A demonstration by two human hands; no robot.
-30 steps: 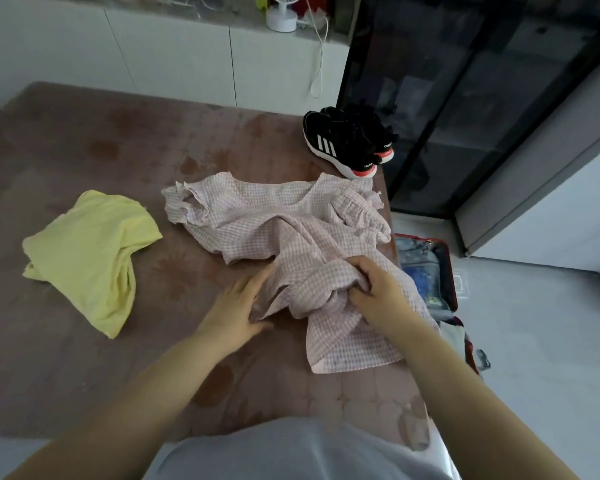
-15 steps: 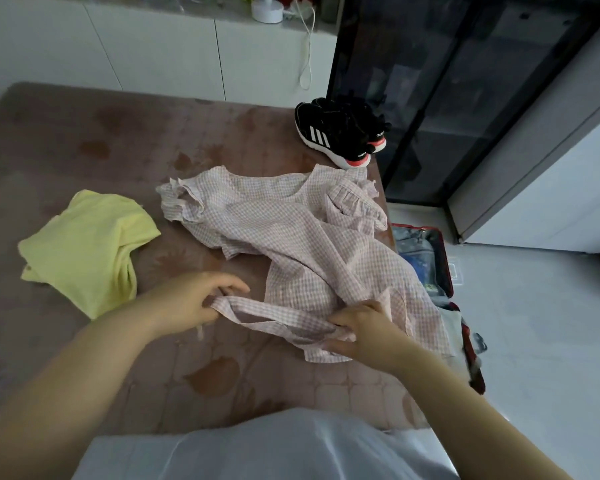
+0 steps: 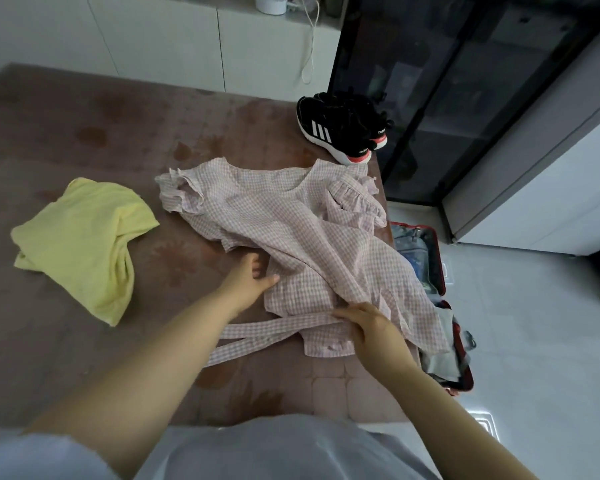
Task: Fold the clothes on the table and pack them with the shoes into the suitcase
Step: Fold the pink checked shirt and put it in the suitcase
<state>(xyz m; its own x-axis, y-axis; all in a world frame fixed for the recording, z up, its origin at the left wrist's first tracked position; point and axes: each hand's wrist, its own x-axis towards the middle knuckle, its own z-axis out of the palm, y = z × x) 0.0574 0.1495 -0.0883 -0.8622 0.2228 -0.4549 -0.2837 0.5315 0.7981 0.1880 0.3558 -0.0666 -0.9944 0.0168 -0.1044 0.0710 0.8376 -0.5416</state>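
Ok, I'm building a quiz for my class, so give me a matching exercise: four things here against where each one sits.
1. dress
2. yellow top
3. shoes
4. suitcase

a. on the floor, right of the table
b. table's left side
c. table's far right corner
d. table's middle, gripped by the right hand

Pairs: 1-d, 2-b, 3-c, 4-a

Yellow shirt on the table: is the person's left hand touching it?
Apart. The head view shows a broad strip of bare tabletop between the yellow shirt and the left hand.
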